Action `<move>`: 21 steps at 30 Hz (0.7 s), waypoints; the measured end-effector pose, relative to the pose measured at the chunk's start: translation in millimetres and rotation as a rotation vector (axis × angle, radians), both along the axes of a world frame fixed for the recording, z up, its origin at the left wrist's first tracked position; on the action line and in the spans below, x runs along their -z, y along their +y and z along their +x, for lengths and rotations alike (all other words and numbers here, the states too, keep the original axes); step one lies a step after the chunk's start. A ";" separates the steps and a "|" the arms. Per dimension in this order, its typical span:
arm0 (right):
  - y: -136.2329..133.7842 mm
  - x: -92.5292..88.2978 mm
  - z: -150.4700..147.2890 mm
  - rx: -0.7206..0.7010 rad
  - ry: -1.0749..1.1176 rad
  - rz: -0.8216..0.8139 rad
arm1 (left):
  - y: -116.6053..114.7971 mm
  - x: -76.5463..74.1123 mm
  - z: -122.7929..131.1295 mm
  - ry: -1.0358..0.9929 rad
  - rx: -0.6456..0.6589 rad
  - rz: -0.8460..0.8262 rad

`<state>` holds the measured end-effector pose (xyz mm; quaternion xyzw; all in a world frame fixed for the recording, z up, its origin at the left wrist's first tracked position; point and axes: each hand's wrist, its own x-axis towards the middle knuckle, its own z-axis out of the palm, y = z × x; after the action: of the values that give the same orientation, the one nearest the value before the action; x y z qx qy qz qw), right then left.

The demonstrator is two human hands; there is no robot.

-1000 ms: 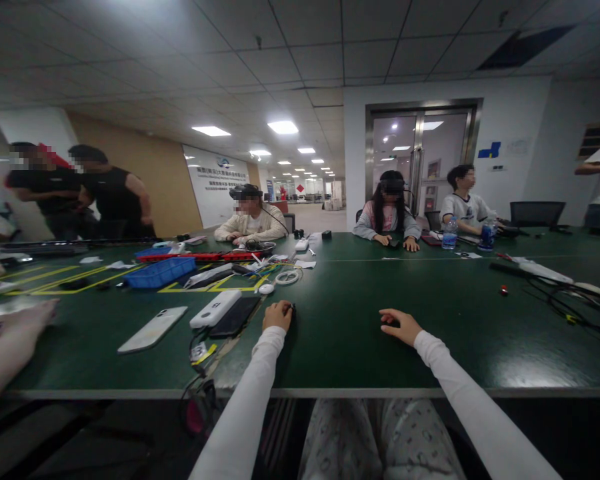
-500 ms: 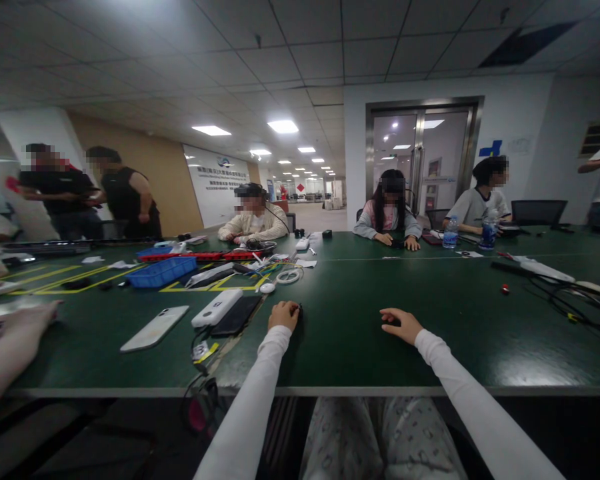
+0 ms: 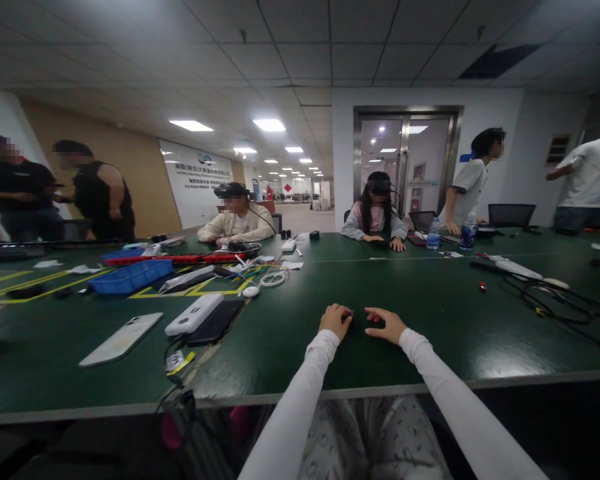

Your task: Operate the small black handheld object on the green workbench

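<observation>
My left hand (image 3: pixel 336 320) rests low over the green tabletop (image 3: pixel 300 363), its fingers curled round a small dark object (image 3: pixel 351 314). Most of that object is hidden by the fingers, and its kind cannot be made out. Just to the right, across a narrow gap, my right hand (image 3: pixel 387 325) is held with thumb and fingers apart and nothing between them. Both forearms wear white sleeves and reach in over the table's near edge.
To the left lie a white phone (image 3: pixel 123 339), a white power bank (image 3: pixel 194 315) on a dark slab and a blue tray (image 3: pixel 131 276). Black cables (image 3: pixel 560 297) and a small red object (image 3: pixel 483 287) are at right. Two people sit opposite; others stand.
My left hand has moved right with the small dark object, close to my right hand. The view has turned slightly right. A person at the far right has stood up.
</observation>
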<state>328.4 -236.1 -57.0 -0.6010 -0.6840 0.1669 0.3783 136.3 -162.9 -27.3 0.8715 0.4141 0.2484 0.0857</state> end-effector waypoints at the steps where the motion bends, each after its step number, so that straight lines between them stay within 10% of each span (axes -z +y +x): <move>1: 0.2 -0.7 -0.2 0.003 -0.002 -0.001 | -4.3 1.3 8.9 -0.004 0.032 0.003; 21: -2.9 -8.7 -2.4 0.035 -0.047 0.031 | -9.7 3.7 29.2 -0.540 0.060 -0.101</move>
<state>325.9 -239.0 -48.3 -0.6106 -0.6846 0.1356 0.3742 165.5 -172.6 -31.0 0.7802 0.3622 0.4481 0.2437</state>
